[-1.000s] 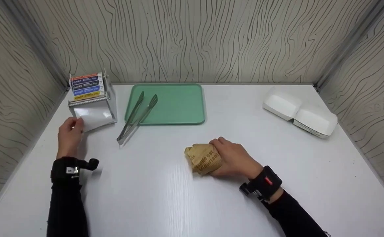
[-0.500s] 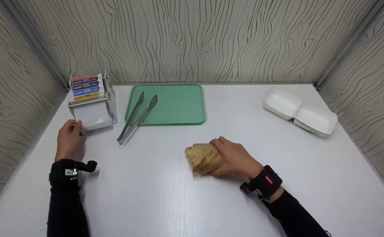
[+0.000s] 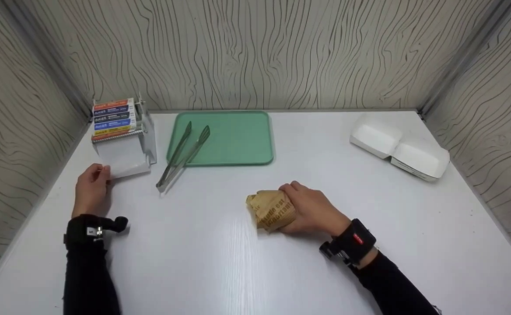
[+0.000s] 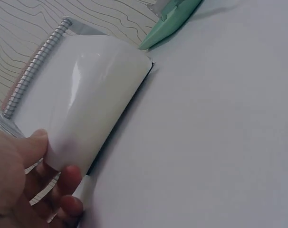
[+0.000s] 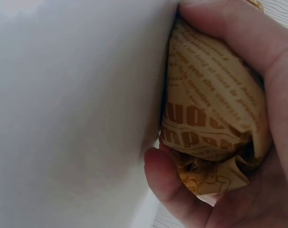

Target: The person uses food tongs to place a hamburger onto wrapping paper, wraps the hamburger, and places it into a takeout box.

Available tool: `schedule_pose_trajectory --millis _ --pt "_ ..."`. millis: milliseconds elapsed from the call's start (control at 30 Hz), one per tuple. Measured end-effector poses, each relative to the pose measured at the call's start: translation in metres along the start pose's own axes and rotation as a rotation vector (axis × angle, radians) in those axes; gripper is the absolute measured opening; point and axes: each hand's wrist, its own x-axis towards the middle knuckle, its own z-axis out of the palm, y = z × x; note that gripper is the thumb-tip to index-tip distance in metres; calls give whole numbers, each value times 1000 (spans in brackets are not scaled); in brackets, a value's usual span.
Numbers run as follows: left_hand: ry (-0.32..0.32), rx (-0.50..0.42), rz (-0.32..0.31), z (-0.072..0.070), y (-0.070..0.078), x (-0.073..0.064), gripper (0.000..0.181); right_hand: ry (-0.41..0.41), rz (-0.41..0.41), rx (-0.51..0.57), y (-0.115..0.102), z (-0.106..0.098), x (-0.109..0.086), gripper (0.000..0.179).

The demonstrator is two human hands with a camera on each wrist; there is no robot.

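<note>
At the left in the head view, my left hand [image 3: 91, 188] pinches the corner of a glossy white paper strip [image 3: 128, 168]. In the left wrist view the thumb lies on top of the strip [image 4: 87, 95], which curves down from a ridged bar [image 4: 37, 69]. This strip hangs from the front of a metal label dispenser [image 3: 149, 135] whose face carries labels with coloured bands [image 3: 112, 117]. Near the middle of the table, my right hand [image 3: 312, 212] grips a bundle wrapped in printed brown paper [image 3: 271, 210]; its contents are hidden by the wrapping.
Behind the hands lies a green tray [image 3: 238, 140], with metal tongs [image 3: 179, 159] leaning over its left edge onto the white table [image 3: 220, 262]. An open white cardboard box [image 3: 397, 148] rests at the back right. Patterned walls [image 3: 255, 52] enclose the back and sides.
My left hand has drawn slightly toward the front, pulling the strip's lower edge down, and the coloured labels have shifted a little. The right hand and the wrapped bundle stay in place.
</note>
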Motion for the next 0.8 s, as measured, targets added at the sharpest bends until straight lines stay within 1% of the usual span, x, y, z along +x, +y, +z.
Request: schedule_pose_trajectory --millis 67,167,467,567,633,733,767,800 --pt "-8 24 6 -2 -1 0 40 3 -2 0 0 0 0 87" --pt "-24 38 -4 -3 -3 -1 40 6 -7 3 1 1 0 87" --pt "-28 91 9 -2 -4 0 40 -3 -5 11 -1 -1 0 87" --pt "-32 87 7 -2 -5 -1 41 -3 -3 11 -1 -1 0 87" --pt "-33 78 -9 -1 -4 -1 42 -1 -4 6 -1 -2 0 87" --pt "-22 59 -69 -2 -1 0 44 -1 -6 1 -2 -2 0 87" --pt "3 46 -94 -3 1 0 43 -3 -6 1 -2 -2 0 87" --pt "43 30 -116 -3 4 1 43 -6 -6 3 -2 -2 0 87"
